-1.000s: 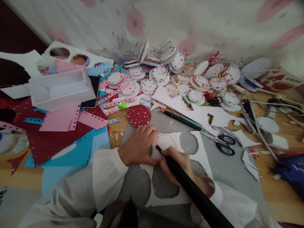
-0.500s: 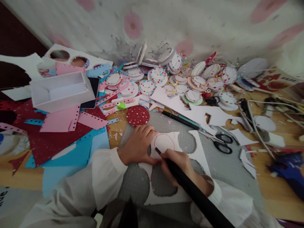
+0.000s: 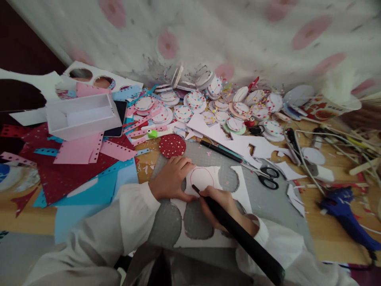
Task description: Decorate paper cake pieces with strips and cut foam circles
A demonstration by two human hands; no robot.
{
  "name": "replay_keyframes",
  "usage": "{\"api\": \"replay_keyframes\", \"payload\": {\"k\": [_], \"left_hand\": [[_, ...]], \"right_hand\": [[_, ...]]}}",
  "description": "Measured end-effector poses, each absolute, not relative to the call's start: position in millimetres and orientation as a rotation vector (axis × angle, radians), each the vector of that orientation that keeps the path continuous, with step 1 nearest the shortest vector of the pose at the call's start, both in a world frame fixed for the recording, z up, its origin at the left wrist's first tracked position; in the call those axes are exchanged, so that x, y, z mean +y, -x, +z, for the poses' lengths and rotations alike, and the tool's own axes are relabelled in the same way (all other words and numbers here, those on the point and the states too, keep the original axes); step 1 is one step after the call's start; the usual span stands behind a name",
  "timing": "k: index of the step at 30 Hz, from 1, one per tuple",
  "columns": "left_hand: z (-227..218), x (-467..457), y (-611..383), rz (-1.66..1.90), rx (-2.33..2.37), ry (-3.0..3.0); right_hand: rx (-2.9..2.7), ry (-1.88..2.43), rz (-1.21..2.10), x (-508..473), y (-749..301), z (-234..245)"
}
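A white sheet [image 3: 245, 198] with several rounded holes cut out of it lies on a grey cutting mat [image 3: 269, 210]. A red circle outline is drawn on its uncut upper part. My right hand [image 3: 218, 206] grips a long black pen-shaped tool [image 3: 238, 234], whose thin tip touches the sheet at the outline's lower left. Flat on the sheet's left side rests my left hand [image 3: 172, 178], fingers stretched out and thumb close to the tool tip. Just above it lies a dark red star-patterned disc [image 3: 172, 145].
Layered paper discs [image 3: 195, 101] crowd the back. Black-handled scissors [image 3: 268, 177] and a black pen [image 3: 220, 151] lie on the mat. At right are a blue glue gun [image 3: 345, 214] and cables; at left, a white box [image 3: 85, 117] and coloured sheets [image 3: 71, 171].
The view has tilted up and turned slightly right, bringing more of the paper cup and glue gun into sight. Both hands keep nearly the same place on the sheet, tool tip still at the outline.
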State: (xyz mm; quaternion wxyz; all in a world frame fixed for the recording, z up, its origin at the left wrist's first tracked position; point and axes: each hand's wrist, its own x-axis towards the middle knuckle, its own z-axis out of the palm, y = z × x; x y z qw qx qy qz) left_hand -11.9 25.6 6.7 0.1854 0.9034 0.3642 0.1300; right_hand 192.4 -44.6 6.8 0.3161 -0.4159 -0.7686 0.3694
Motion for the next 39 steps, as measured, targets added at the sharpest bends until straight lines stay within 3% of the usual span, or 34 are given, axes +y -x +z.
{"api": "replay_keyframes", "payload": {"k": [18,27,39], "left_hand": [[2,26,15,0.429,0.957,-2.52],[1,28,14,0.346,0.974,-2.506],[0,28,14,0.339,0.967,-2.501]], "right_hand": [[-2.177,0.919,1.06,-36,-211,-2],[-2.154,0.874,1.378,-33,-218,-4],[-2.412,0.599,1.193,-20,-223,4]]}}
